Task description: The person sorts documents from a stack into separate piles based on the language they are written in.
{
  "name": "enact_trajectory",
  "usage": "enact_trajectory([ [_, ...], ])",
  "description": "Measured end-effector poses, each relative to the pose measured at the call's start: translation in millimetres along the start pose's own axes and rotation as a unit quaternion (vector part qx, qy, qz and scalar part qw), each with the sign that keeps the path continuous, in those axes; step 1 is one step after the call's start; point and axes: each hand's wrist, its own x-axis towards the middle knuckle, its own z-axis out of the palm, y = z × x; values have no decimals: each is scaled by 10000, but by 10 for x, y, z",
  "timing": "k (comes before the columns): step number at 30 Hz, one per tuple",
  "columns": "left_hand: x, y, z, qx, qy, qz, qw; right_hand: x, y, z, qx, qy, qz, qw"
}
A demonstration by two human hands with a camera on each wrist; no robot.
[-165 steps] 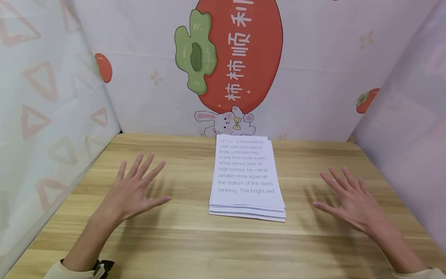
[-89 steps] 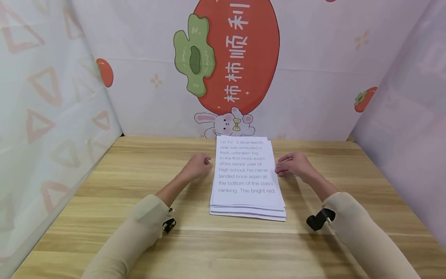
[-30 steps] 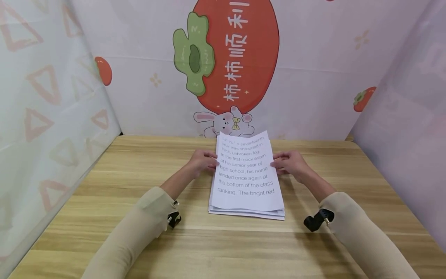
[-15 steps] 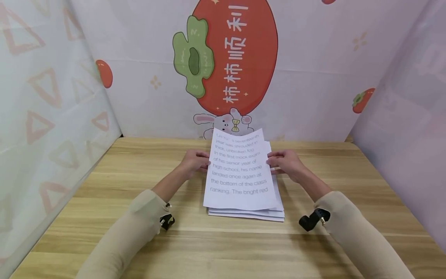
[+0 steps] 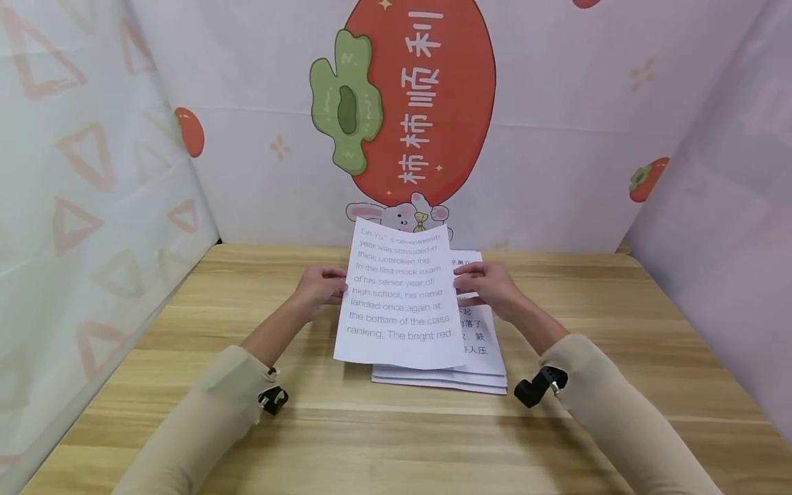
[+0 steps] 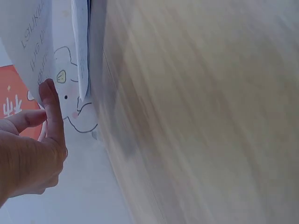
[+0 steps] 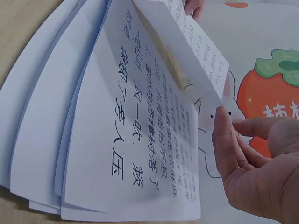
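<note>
A sheet of paper (image 5: pixel 399 302) with large English print is held up above a paper stack (image 5: pixel 485 364), shifted to the stack's left. My left hand (image 5: pixel 320 290) pinches its left edge between thumb and fingers; the left wrist view shows the left hand (image 6: pixel 39 140) at the paper's edge. On the opposite side my right hand (image 5: pixel 491 289) pinches the right edge. In the right wrist view the right hand (image 7: pixel 257 158) grips the sheet's edge, and the stack (image 7: pixel 131 140) below shows a top page with Chinese print. The sheet bows slightly between the hands.
The stack lies on a wooden table (image 5: pixel 396 440). Behind it rises a back wall cloth (image 5: pixel 557 172) with a big persimmon and a rabbit printed on it. Patterned cloth walls (image 5: pixel 80 261) close off the left and right sides.
Both hands came in from the sides and took hold of the top sheet's edges. They have lifted it and moved it left, uncovering the Chinese page beneath.
</note>
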Motion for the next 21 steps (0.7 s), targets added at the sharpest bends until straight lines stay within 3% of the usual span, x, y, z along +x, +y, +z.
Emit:
enact_trajectory([
  [21, -98, -57, -551, -196, 3, -96, 9998, 169, -108, 501, 96, -280, -18, 9996],
])
